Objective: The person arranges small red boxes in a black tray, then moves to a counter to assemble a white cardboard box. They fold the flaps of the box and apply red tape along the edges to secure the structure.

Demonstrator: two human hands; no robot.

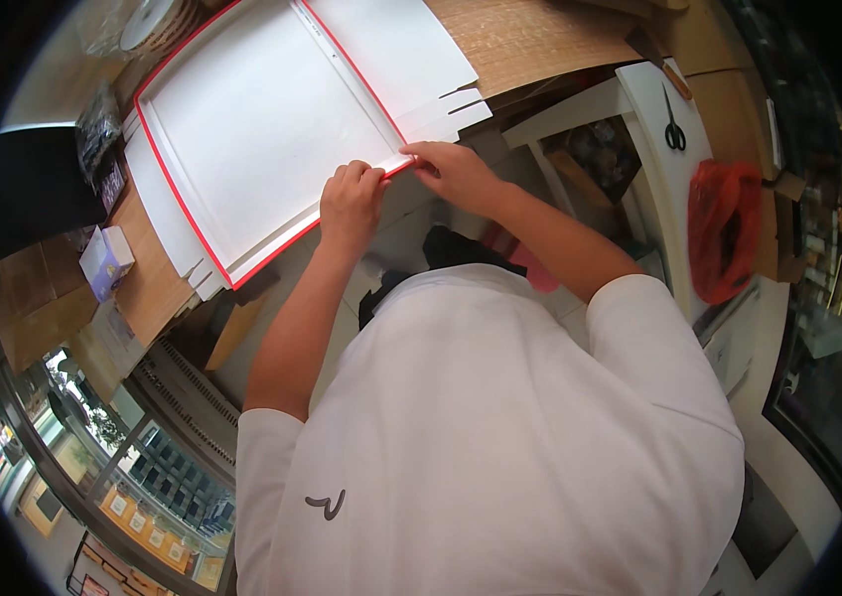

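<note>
A large, shallow white cardboard tray (262, 109) with red folded edges lies open on the wooden table, its inside facing up. Loose white flaps with slots stick out along its left and right sides. My left hand (351, 206) is closed over the near red edge, a little left of the near right corner. At that corner my right hand (458, 179) pinches the edge between thumb and fingers. The two hands are close together but apart. The undersides of the fingers are partly hidden.
The wooden table (550, 42) curves around the tray. On the left are a tissue box (106, 262) and a clear plastic bag (98, 129); a tape roll (155, 25) stands behind. Black scissors (674, 124) lie on a white surface at right, beside a red plastic bag (723, 230).
</note>
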